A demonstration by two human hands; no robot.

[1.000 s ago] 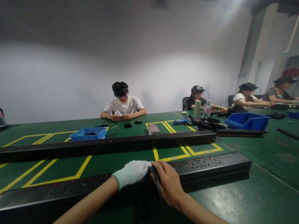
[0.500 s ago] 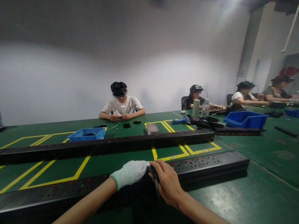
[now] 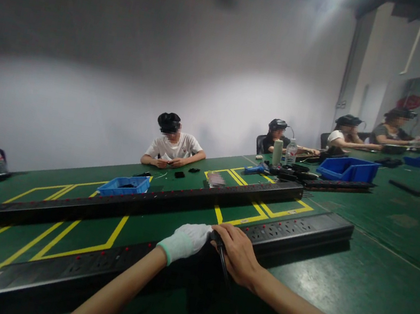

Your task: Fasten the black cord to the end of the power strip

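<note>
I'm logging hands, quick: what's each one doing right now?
Left hand: gloved, at the near power strip; its grip cannot be told.
Right hand: closed, holding the end of a black cable.

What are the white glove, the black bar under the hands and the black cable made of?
The glove is probably knitted cloth: it's matt and dull white, with a mint cuff. The black bar might be painted metal or plastic; its smooth end shines softly, which fits both. The cable is probably covered in rubber or soft plastic, because it's dark and curves smoothly.
</note>
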